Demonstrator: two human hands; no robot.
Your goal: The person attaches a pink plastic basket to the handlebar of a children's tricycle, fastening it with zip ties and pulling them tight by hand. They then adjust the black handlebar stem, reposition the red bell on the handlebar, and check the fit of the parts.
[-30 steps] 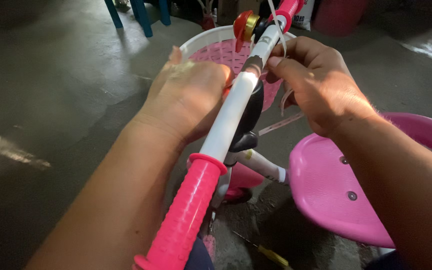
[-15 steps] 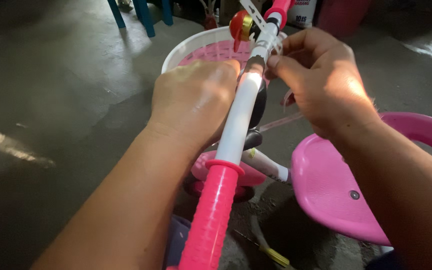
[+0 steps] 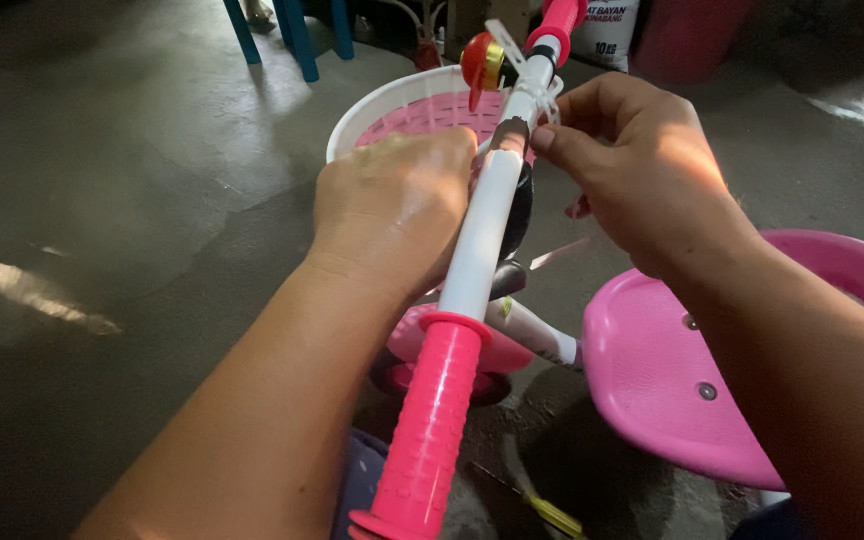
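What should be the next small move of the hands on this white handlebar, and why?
Probably the right hand should keep working at the dark clamp in the middle of the white handlebar, while the left hand steadies the bar. The right fingertips already touch that spot, and the left hand rests against the bar.

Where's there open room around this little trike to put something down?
The bare concrete floor left of the white basket and left hand is open. The pink seat top is free too. It is crowded at the white handlebar, where the right hand and bell meet.
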